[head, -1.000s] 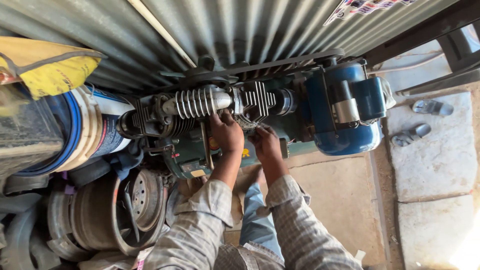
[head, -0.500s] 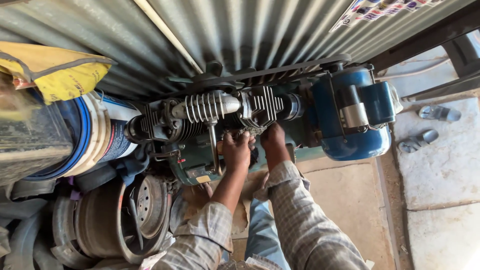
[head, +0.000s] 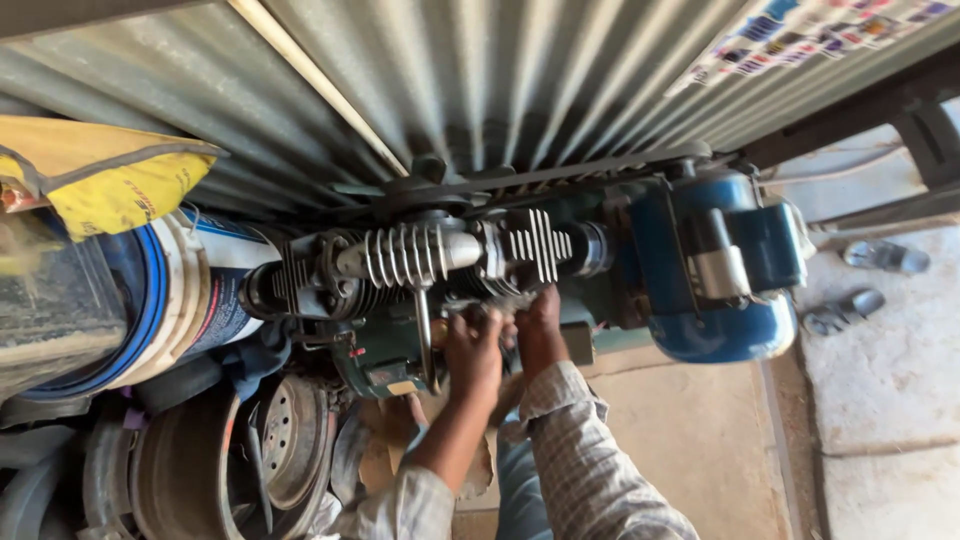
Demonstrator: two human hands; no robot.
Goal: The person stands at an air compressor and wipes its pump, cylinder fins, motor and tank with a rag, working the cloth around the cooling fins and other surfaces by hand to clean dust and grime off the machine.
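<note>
An air compressor sits against a corrugated metal wall, with silver finned cylinders (head: 405, 255), a dark finned head (head: 535, 245), a green base (head: 385, 360) and a blue motor (head: 725, 265). My left hand (head: 472, 352) presses against the compressor body just below the cylinders, fingers curled, beside a thin metal pipe (head: 425, 335). My right hand (head: 540, 325) is close beside it, under the dark finned head, its fingertips hidden in the machinery. Whether either hand holds a tool is not visible. Both arms wear checked sleeves.
A black drive belt (head: 560, 175) runs along the top of the compressor. Left of it lie a white and blue bucket (head: 190, 290), a yellow sack (head: 110, 180), and a wheel rim (head: 285, 440) among old tyres. A pair of sandals (head: 865, 280) lies on the concrete at right.
The view has shifted slightly. Both hands stay under the finned cylinders and have drawn closer together, the left one a little lower on the compressor body.
</note>
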